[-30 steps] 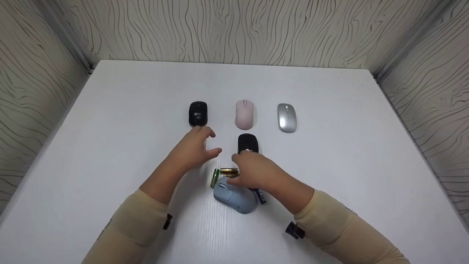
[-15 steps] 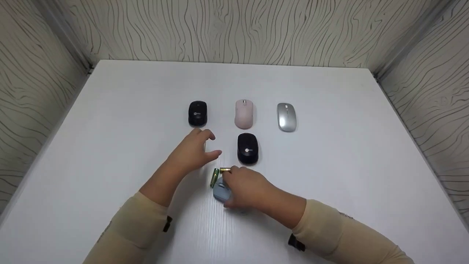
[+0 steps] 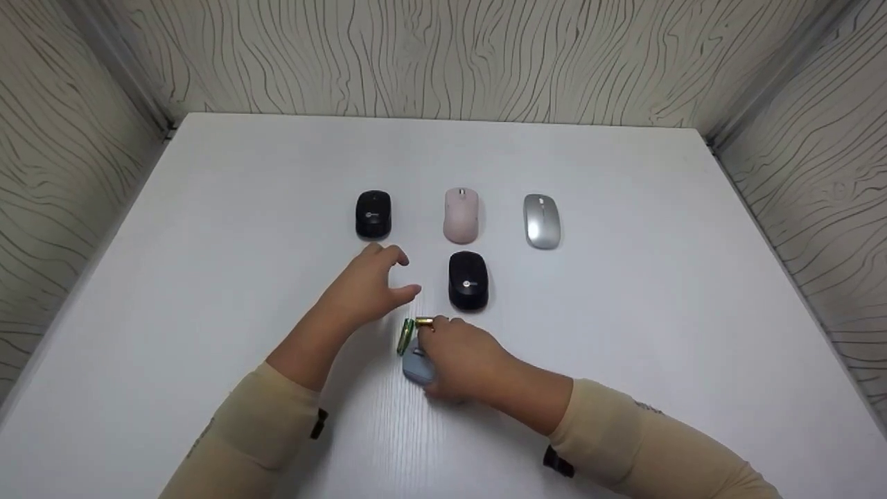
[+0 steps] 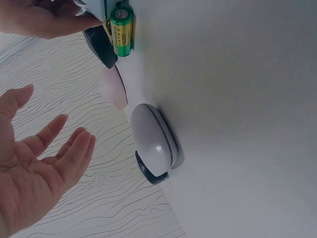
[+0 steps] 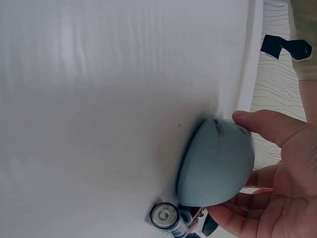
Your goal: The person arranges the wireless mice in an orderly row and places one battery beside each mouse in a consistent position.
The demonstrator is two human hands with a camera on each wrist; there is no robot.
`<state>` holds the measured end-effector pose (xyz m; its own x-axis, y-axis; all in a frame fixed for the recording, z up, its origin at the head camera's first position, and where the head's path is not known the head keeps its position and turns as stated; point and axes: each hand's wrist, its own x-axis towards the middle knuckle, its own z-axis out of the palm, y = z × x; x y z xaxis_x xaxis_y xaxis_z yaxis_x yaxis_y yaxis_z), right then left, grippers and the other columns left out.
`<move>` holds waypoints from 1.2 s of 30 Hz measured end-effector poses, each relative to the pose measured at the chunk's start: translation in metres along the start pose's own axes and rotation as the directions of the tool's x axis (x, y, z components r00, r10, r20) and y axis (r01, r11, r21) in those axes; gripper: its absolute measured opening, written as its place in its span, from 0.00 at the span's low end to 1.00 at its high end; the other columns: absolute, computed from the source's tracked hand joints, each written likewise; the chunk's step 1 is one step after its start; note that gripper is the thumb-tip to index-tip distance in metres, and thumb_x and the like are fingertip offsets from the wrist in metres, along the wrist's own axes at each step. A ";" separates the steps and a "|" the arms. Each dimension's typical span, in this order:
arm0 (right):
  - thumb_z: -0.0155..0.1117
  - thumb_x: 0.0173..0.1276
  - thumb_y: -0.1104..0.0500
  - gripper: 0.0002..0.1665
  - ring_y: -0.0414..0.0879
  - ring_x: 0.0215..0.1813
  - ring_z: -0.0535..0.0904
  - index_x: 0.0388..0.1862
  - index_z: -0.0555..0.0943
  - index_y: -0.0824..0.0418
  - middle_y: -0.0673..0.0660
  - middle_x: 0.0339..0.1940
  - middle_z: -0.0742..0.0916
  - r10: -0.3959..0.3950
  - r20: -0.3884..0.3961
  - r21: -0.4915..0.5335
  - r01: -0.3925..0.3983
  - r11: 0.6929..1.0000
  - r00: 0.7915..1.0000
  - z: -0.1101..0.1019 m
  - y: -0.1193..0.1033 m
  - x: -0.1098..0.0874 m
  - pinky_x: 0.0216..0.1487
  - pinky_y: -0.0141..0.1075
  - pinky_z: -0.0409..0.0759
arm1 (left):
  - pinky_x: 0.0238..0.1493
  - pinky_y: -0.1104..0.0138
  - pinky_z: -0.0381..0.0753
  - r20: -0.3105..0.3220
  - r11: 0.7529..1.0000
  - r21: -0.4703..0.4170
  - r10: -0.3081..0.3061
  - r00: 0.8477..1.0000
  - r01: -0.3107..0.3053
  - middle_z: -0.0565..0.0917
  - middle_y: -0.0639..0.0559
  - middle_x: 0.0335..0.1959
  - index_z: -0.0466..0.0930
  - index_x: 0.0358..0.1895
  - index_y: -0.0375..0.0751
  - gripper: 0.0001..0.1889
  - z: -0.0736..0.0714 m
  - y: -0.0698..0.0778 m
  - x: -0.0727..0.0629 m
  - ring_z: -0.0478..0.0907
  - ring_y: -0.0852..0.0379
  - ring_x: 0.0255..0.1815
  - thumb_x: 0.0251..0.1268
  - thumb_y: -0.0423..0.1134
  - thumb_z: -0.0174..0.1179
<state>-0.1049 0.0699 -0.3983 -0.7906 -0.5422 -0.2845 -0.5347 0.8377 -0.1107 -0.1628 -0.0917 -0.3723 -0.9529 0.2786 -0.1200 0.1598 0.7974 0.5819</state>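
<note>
A light blue computer mouse [image 3: 416, 369] lies on the white table, mostly covered in the head view by my right hand [image 3: 468, 360]. In the right wrist view the thumb is on one side of this mouse [image 5: 218, 163], with the fingers curled at the other. Green-and-gold battery [image 4: 122, 32] and gold battery [image 3: 423, 321] lie beside its front; a blue-and-silver battery [image 5: 166, 215] is at its far side. My left hand [image 3: 360, 287] holds nothing, its fingers loosely bent and apart. A glossy pale mouse [image 4: 151, 134] sits beside it, hidden under the hand from above.
A black mouse [image 3: 468, 281] stands just beyond my right hand. Farther back are another black mouse [image 3: 373, 215], a pink mouse [image 3: 461, 216] and a silver mouse [image 3: 542, 222] in a row. Wood-patterned panels [image 3: 443, 62] rise behind the white table [image 3: 624, 291].
My right hand has come back from the nearer black mouse, uncovering it, and now holds the light blue mouse. My left hand has stayed nearly still.
</note>
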 end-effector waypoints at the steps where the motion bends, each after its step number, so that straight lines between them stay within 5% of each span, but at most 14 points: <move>1: 0.72 0.44 0.43 0.37 0.46 0.38 0.74 0.49 0.74 0.62 0.56 0.40 0.78 0.000 0.005 0.004 0.000 1.000 1.000 -0.001 0.000 0.000 0.32 0.37 0.75 | 0.54 0.59 0.71 0.000 1.000 0.000 0.002 1.000 -0.002 0.73 0.42 0.51 0.73 0.52 0.41 0.23 0.000 0.000 0.000 0.72 0.49 0.52 0.55 0.48 0.62; 12: 0.72 0.42 0.47 0.28 0.45 0.32 0.71 0.41 0.75 0.57 0.52 0.33 0.75 -0.019 -0.011 0.035 0.019 0.999 1.000 -0.010 0.004 -0.003 0.28 0.35 0.72 | 0.53 0.58 0.71 0.003 1.000 0.023 0.003 1.000 -0.003 0.73 0.43 0.51 0.72 0.52 0.42 0.23 0.000 -0.001 0.001 0.73 0.49 0.51 0.55 0.49 0.62; 21: 0.69 0.45 0.45 0.32 0.45 0.32 0.72 0.46 0.75 0.60 0.54 0.33 0.76 0.008 -0.023 0.042 -0.007 0.999 1.000 -0.027 0.013 -0.002 0.29 0.36 0.73 | 0.55 0.57 0.71 0.013 1.000 0.017 -0.022 1.000 0.022 0.71 0.44 0.54 0.72 0.53 0.43 0.24 -0.003 0.002 0.005 0.71 0.49 0.54 0.56 0.49 0.62; 36: 0.68 0.50 0.42 0.35 0.47 0.38 0.74 0.52 0.72 0.62 0.57 0.41 0.77 0.233 -0.038 0.131 -0.227 0.965 0.972 -0.052 0.058 0.008 0.38 0.41 0.77 | 0.56 0.58 0.70 0.009 1.000 -0.025 -0.020 1.000 0.020 0.70 0.46 0.54 0.71 0.55 0.45 0.24 -0.005 0.017 0.024 0.70 0.52 0.54 0.57 0.51 0.61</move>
<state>-0.1579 0.1111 -0.3574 -0.9044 -0.3338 -0.2657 -0.2979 0.9399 -0.1668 -0.1847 -0.0740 -0.3608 -0.9536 0.2674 -0.1384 0.1345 0.7895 0.5989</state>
